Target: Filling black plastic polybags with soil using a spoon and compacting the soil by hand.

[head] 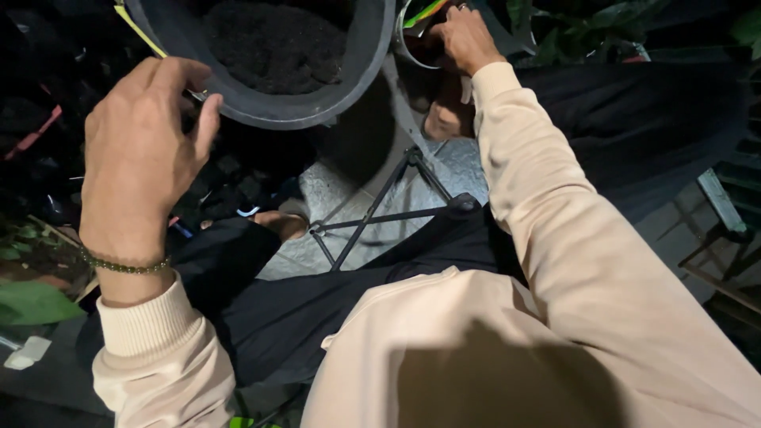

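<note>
A large black pot (361, 71) filled with dark soil (273, 43) stands at the top centre, in front of my knees. My left hand (143, 150) is raised beside its left rim, thumb and fingers pinched on a thin yellow-green stick (139, 30) that runs up and left behind the hand. A green bead bracelet sits on that wrist. My right hand (464, 36) reaches to the right of the pot into a smaller grey-rimmed container (403, 49) with a colourful packet (424, 12) in it. The fingertips are hidden inside.
Black crossed metal legs (380, 210) stand on grey stone paving (341, 190) between my dark-trousered legs. Green leaves (32, 301) and a white object (28, 353) lie at the left. Wooden furniture (721, 206) is at the right, with plants (587, 28) behind.
</note>
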